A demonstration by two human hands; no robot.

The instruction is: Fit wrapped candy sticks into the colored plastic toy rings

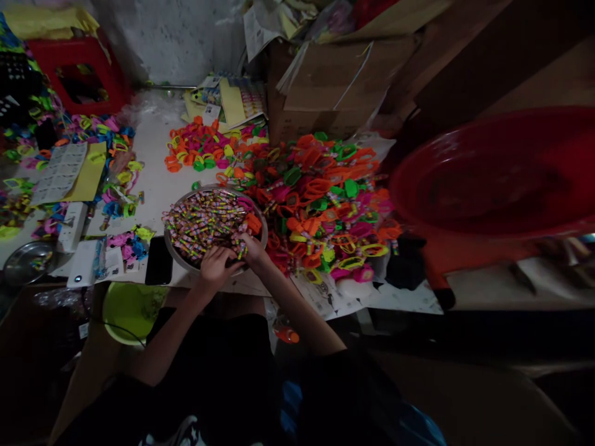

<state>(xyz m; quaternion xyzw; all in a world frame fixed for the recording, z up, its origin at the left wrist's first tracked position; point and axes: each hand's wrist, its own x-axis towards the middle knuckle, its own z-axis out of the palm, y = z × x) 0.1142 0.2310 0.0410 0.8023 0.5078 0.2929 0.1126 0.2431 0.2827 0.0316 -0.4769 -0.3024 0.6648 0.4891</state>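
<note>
A round metal bowl (168, 246) full of small wrapped candy rolls (204, 217) sits near the table's front edge. Both hands are at its near right side, close together. My right hand (253, 251) is closed on a few candy rolls whose striped wrappers show at its fingertips. My left hand (216, 266) has its fingers bent inward over the near rim; whatever they pinch is hidden. An orange plastic piece (253, 223) lies in the bowl just beyond my right hand. Bright plastic toy watches (316, 192) are heaped against the bowl's right side.
A black phone (158, 260) and a white power bank (84, 263) lie left of the bowl. Behind stand a cardboard box (334, 87) and a red stool (79, 74). A large red basin (493, 173) is at right, a green basin (132, 310) below the table edge.
</note>
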